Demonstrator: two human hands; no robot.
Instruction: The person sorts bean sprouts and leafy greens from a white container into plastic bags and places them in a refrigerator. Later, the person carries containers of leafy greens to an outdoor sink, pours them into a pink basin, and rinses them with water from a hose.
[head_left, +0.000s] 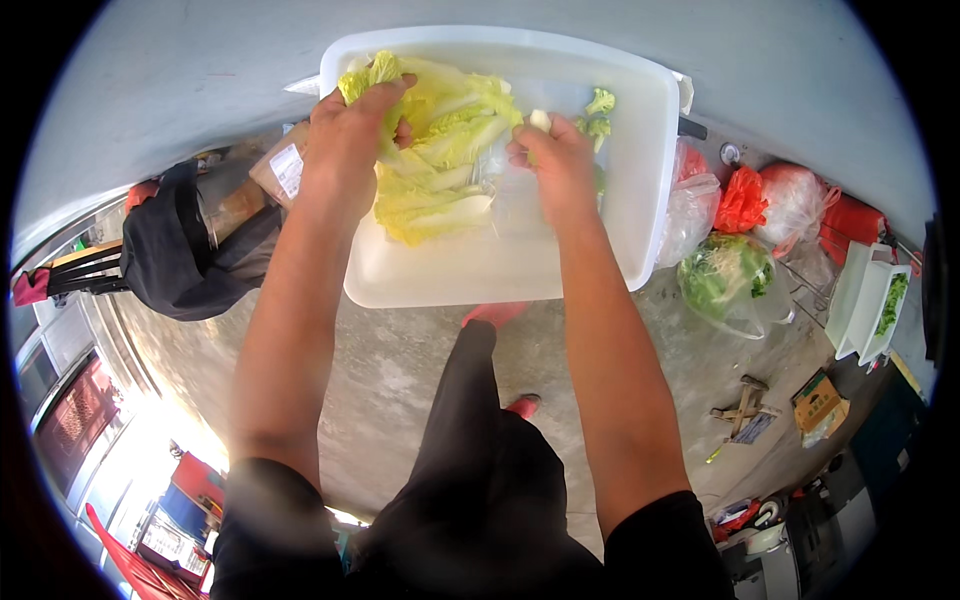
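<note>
A white plastic tub [450, 287] is in front of me, and both my hands are over it. Yellow-green Chinese cabbage leaves [435, 205] lie in its left half. My left hand [350, 125] is closed around a curled cabbage leaf [384, 68] near the tub's far left corner. Over the middle right, my right hand [560, 165] pinches a small pale piece [540, 120] that looks like cabbage stem; the fingers partly cover it. Beyond that hand, small green vegetable pieces [600, 103] lie at the tub's right side.
Plastic bags, one of leafy greens [730, 265] and one red [741, 198], stand right of the tub. Farther right are a white rack [860, 300], a small wooden stool [745, 410] and a cardboard box [818, 402]. A black bag [185, 255] is at left.
</note>
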